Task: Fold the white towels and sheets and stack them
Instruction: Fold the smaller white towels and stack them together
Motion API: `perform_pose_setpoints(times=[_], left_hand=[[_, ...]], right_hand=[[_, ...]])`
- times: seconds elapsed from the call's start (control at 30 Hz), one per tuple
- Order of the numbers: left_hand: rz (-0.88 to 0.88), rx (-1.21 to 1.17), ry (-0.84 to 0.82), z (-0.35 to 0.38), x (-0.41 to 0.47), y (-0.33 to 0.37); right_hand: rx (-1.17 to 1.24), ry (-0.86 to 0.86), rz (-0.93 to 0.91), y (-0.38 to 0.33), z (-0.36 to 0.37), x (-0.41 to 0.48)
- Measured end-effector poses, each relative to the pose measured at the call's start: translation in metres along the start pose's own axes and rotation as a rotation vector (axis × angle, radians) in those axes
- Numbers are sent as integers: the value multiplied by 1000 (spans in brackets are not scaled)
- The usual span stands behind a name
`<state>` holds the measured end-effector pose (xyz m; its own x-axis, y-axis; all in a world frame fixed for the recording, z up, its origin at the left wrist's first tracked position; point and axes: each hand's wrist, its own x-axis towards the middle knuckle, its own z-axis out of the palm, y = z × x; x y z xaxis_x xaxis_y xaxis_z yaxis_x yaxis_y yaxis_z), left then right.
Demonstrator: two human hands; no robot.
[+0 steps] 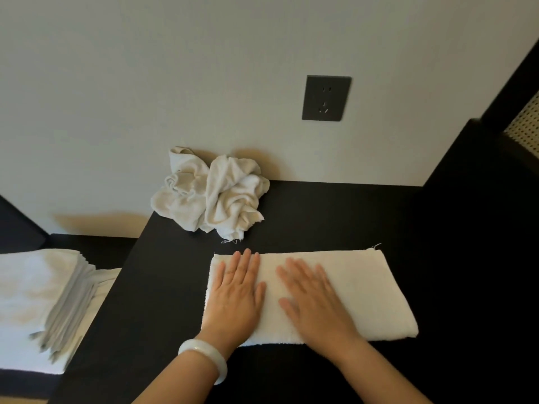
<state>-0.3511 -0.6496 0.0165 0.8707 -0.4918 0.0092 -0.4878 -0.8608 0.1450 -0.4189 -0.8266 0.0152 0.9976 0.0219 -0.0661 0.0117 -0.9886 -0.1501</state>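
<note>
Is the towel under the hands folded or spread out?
Folded: the towel is a thick narrow strip with a rounded, doubled-over right end.

Black table (320, 217): one folded towel (364, 287) flat near the front edge, crumpled towels (213, 196) heaped at the far left corner against the wall. Lower dark surface (96, 246) to the left carries a stack of folded towels (35, 293).

This looks like a hotel or guest-house room. A black tabletop (320, 217) stands against a plain pale wall (145, 68) with a dark socket (326, 98). Identical folded white linens (38, 290) are stacked beside it, and crumpled white towels (210, 193) lie nearby.
</note>
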Motion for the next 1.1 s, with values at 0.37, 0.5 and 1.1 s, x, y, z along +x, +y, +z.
perform_pose_setpoints(times=[0.37,0.5,1.1], left_hand=[[-3,25,-3,0,-1,2],[8,28,-28,-2,-1,0],[285,40,-87,-9,-26,46]], right_hand=[[-170,236,455,61,-33,-12],[-63,95,-42,-16,-8,4],[-67,73,81,25,-10,-28]])
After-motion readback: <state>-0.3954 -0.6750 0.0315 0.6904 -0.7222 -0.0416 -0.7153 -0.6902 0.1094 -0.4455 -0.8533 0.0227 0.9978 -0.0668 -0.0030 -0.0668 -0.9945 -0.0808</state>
